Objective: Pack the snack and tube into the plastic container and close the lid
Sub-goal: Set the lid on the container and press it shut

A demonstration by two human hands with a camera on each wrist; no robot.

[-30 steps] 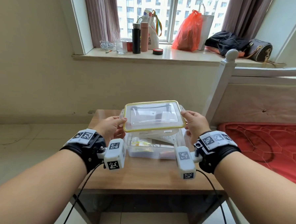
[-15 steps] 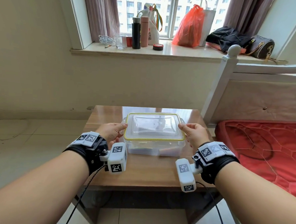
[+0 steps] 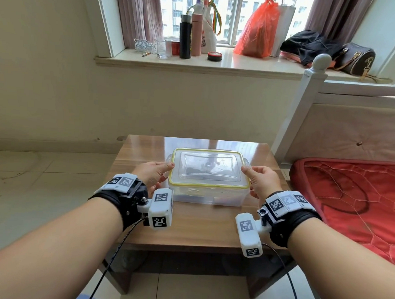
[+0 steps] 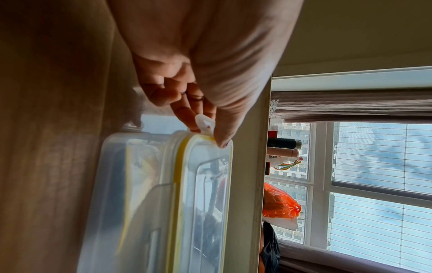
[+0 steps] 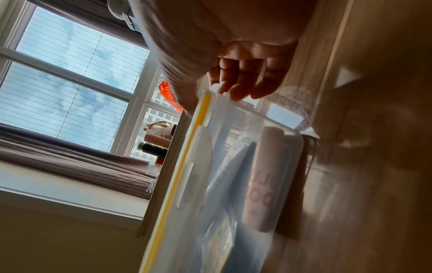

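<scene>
A clear plastic container (image 3: pixel 209 196) stands mid-table with its yellow-rimmed lid (image 3: pixel 208 168) lying on top. My left hand (image 3: pixel 164 170) pinches the lid's left end, thumb on top and fingers curled under the side latch (image 4: pixel 205 125). At the lid's right end my right hand (image 3: pixel 250 173) holds it the same way, fingertips (image 5: pixel 240 90) on that latch. Through the wall in the right wrist view I see a pale pink tube (image 5: pixel 264 181) lying inside and a clear snack packet (image 5: pixel 219 238) beside it.
The small wooden table (image 3: pixel 188 226) has bare top in front of the container. A bed with a red cover (image 3: pixel 354 198) and a white bedpost (image 3: pixel 294 122) stand at the right. Bottles (image 3: pixel 185 36), an orange bag (image 3: pixel 255 31) and handbags sit on the windowsill.
The lid, held above the container a second ago, has come down onto it with both hands still at its ends. The hands now sit lower, at the rim.
</scene>
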